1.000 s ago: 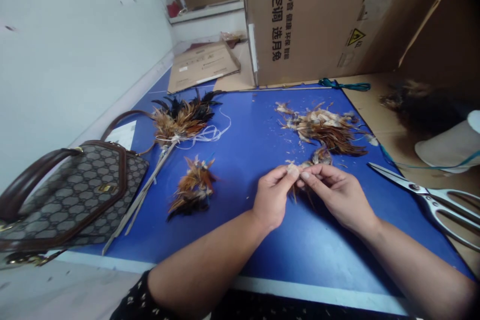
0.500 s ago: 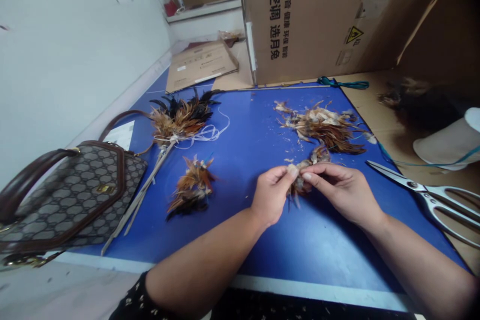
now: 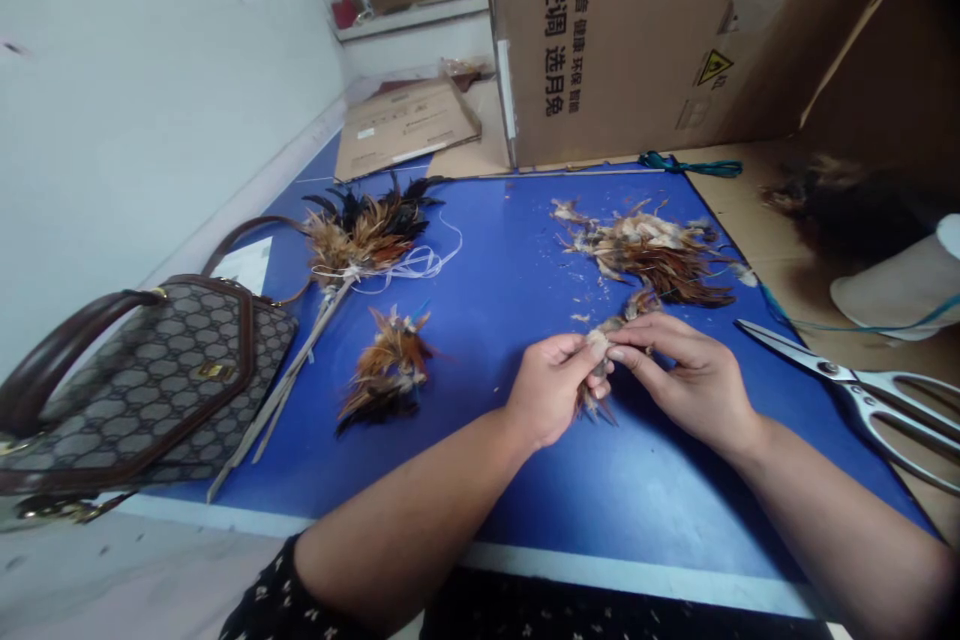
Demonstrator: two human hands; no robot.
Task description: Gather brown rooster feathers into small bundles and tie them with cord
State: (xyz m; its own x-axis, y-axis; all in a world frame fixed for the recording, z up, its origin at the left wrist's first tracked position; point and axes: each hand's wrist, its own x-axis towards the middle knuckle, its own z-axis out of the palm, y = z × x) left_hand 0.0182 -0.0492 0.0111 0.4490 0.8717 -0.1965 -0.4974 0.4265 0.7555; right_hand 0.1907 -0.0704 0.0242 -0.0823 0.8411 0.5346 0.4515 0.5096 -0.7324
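Note:
Between my two hands is a small bunch of brown and grey feathers point(image 3: 595, 404). My left hand point(image 3: 556, 388) pinches its pale base between thumb and fingers. The thumb and fingertips of my right hand point(image 3: 686, 370) are closed on the same bunch from the other side. Part of the bunch is hidden by the fingers. Just beyond my hands lies a pile of brown and cream feathers point(image 3: 652, 255). A smaller clump of orange and dark feathers point(image 3: 390, 365) rests on the blue mat point(image 3: 465, 480) to the left.
Silver scissors point(image 3: 847, 375) lie at the right edge. Feathers tied to sticks point(image 3: 367, 230) with white string point(image 3: 416, 265) lie at left, near a patterned handbag point(image 3: 172, 370). A big cardboard box point(image 3: 637, 40) stands behind; a white spool point(image 3: 896, 285) sits at right.
My hands still hold the feather bunch and have drawn closer together. My left fingers have curled further around the base. The whole view has shifted slightly.

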